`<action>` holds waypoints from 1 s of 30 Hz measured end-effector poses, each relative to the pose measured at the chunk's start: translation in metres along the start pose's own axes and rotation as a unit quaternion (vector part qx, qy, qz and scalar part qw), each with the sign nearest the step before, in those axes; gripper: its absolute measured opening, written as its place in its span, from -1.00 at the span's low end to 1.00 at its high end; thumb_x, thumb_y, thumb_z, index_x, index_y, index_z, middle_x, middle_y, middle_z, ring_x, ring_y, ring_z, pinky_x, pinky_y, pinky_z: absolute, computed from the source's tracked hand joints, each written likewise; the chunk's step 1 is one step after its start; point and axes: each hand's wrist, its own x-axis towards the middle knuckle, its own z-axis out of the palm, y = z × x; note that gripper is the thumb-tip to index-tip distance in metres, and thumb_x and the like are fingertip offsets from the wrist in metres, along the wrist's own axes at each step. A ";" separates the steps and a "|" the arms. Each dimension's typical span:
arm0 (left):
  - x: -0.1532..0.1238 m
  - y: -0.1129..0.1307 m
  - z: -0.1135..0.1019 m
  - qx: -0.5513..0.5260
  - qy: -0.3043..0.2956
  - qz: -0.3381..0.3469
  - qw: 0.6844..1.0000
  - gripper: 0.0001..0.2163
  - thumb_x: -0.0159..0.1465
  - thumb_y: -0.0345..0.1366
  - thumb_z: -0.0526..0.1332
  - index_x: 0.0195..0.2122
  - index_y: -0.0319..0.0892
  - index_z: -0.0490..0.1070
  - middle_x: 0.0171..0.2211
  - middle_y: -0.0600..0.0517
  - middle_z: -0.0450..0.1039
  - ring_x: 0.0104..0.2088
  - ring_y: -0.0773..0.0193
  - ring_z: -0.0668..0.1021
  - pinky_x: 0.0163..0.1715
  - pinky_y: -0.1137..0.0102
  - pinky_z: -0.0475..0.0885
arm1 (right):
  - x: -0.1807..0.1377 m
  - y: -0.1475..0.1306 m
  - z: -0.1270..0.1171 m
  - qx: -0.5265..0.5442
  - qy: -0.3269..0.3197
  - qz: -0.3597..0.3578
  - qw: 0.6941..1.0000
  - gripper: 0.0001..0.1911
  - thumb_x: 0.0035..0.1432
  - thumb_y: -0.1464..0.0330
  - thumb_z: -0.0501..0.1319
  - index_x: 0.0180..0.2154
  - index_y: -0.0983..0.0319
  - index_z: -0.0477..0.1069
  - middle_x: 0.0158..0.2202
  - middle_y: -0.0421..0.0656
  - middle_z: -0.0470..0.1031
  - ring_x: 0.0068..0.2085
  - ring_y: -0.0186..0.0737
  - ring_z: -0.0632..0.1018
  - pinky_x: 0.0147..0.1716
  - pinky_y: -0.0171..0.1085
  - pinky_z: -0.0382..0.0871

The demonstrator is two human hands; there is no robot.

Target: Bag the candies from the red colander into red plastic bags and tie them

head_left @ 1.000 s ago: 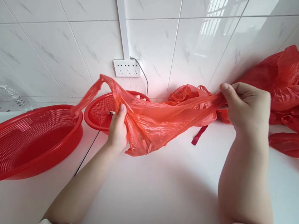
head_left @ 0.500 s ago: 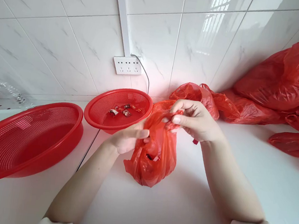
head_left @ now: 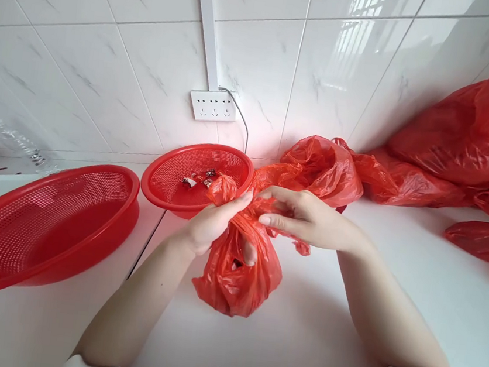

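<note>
Over the tabletop, the red bag bunches below my wrists; its thin plastic might split if I tugged hard. My left hand has its fingers clamped round the neck; my right hand arches opposite, whether pinching I can't tell. Beyond, a smaller basket holds wrapped pieces.

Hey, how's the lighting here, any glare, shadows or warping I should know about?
In the head view, window glare brightens the upper-right wall tiles; in the head view, a soft shadow falls on the table right of the held red bag; in the head view, the big basket at the left edge looks stretched, probably by a wide lens.
</note>
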 end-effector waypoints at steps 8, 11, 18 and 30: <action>0.006 0.001 -0.021 -0.096 -0.012 -0.016 0.995 -0.57 0.32 0.05 0.06 -0.11 -0.17 0.51 -0.54 -0.03 0.52 -0.73 0.47 0.25 -0.68 0.50 0.20 | -0.014 -0.002 -0.022 -0.091 0.113 -0.032 0.989 -0.75 0.28 0.22 0.11 -0.37 0.22 0.40 -0.54 -0.26 0.32 -0.57 -0.39 0.29 -0.58 -0.33 0.20; 0.008 0.001 -0.022 -0.108 0.050 0.060 0.991 -0.65 0.33 -0.05 0.10 -0.02 -0.12 0.49 -0.60 0.05 0.40 -0.63 0.42 0.30 -0.57 0.47 0.28 | -0.021 -0.010 -0.022 -0.082 0.042 -0.034 0.995 -0.81 0.28 0.27 0.11 -0.34 0.20 0.38 -0.53 -0.26 0.36 -0.56 -0.39 0.32 -0.57 -0.35 0.21; 0.003 0.007 -0.020 0.011 0.031 0.156 0.987 -0.82 0.26 -0.30 0.19 -0.12 -0.11 0.48 -0.41 0.04 0.39 -0.52 0.42 0.34 -0.46 0.43 0.30 | -0.013 -0.001 -0.019 -0.021 -0.123 -0.002 0.992 -0.81 0.25 0.28 0.13 -0.38 0.21 0.39 -0.52 -0.26 0.41 -0.52 -0.37 0.40 -0.52 -0.35 0.28; -0.018 0.010 -0.009 0.306 -0.010 0.189 0.933 -0.83 0.20 -0.42 0.17 -0.17 -0.16 0.39 -0.35 0.01 0.44 -0.36 0.28 0.50 -0.36 0.38 0.42 | 0.016 0.022 0.016 0.238 -0.089 -0.036 0.967 -0.56 0.24 0.33 0.19 0.14 0.20 0.25 -0.14 -0.09 0.52 -0.15 -0.24 0.54 -0.24 -0.27 0.47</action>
